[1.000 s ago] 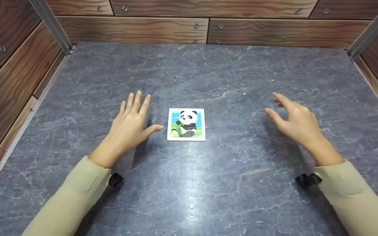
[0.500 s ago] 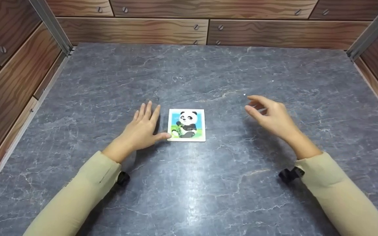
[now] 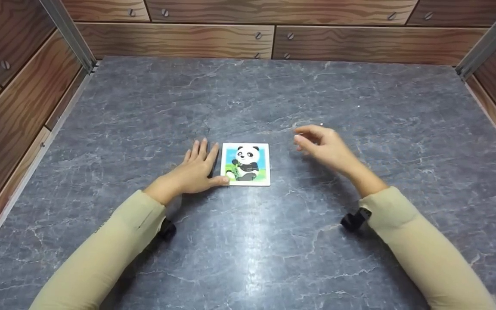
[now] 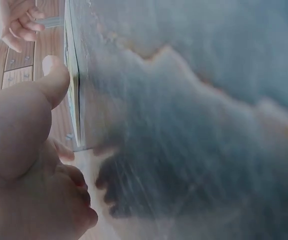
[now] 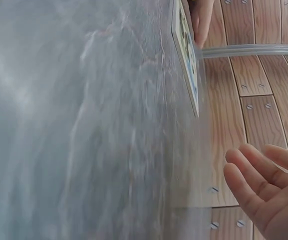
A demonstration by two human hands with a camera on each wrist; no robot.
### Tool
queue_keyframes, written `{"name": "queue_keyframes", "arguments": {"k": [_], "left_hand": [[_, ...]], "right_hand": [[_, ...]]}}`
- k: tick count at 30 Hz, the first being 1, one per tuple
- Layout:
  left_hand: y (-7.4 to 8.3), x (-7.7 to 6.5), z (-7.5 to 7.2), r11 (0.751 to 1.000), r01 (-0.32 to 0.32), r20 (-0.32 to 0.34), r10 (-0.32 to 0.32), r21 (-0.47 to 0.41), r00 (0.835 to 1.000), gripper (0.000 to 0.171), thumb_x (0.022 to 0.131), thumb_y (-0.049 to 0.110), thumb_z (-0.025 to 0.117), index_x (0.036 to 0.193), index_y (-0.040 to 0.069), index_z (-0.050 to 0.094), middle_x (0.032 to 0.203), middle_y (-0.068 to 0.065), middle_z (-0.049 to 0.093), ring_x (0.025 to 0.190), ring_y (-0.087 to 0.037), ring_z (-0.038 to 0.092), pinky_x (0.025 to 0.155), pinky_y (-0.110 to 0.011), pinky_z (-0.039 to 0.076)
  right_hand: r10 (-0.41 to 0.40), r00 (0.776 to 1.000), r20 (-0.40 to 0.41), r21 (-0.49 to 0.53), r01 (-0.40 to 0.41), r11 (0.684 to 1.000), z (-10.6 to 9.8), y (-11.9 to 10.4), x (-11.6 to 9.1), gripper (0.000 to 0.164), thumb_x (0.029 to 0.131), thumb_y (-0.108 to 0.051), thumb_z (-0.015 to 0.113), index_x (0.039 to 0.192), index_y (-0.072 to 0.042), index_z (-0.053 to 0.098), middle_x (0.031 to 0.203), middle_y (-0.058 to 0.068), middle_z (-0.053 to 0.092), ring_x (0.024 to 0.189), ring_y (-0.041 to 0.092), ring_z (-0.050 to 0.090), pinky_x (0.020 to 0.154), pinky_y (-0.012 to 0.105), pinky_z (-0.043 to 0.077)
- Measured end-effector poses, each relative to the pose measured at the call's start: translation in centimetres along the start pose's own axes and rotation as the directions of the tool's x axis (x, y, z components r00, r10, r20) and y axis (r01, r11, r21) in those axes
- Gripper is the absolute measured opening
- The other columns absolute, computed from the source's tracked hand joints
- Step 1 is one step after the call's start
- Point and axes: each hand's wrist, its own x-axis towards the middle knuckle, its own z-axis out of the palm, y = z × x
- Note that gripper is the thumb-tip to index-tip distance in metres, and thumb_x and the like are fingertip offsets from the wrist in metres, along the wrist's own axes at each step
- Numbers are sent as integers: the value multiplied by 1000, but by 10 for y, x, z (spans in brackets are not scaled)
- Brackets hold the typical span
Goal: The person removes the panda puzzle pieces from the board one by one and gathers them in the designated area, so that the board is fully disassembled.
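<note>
A square panda picture puzzle with a white border [image 3: 248, 183] lies flat on the grey marbled table [image 3: 248, 241], seen in the head view. Beside its left edge is my left hand [image 3: 194, 172], fingers straight and spread, with the thumb overlapping the lower left corner of the border. In the left wrist view that thumb [image 4: 56, 82] stands right at the thin edge of the puzzle [image 4: 74, 75]. My right hand [image 3: 327, 148] hovers to the right of the puzzle, apart from it, fingers loosely bent and holding nothing. The right wrist view shows its relaxed fingers [image 5: 256, 182].
Wood-patterned panels [image 3: 175, 41] with printed screws wall the table at the back and both sides. Grey metal posts [image 3: 73, 36] stand at the back corners. A small white speck [image 3: 321, 124] lies beyond the right hand.
My left hand has moved right and down to the puzzle, its thumb now over the corner. The right hand has come left toward the puzzle. The puzzle stays in place.
</note>
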Motion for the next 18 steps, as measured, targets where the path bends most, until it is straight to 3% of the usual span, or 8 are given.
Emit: {"name": "queue_keyframes", "arguments": {"k": [10, 18], "left_hand": [[-2, 8, 2, 1000, 10, 38, -9, -10, 999, 95, 88, 65, 39, 148, 12, -12, 149, -23, -21, 135, -37, -21, 108, -53, -7], [-2, 12, 2, 999, 41, 104, -40, -9, 994, 94, 86, 69, 35, 147, 20, -15, 146, -18, -30, 131, -34, -30, 105, -53, -15]], "right_hand": [[68, 992, 110, 107, -79, 991, 28, -6, 24, 37, 95, -19, 55, 121, 8, 55, 105, 25, 62, 89, 36, 62, 74, 41, 52], [95, 982, 163, 111, -114, 987, 48, -10, 37, 36, 94, -18, 56, 122, 6, 55, 103, 22, 63, 87, 33, 63, 75, 39, 52]]}}
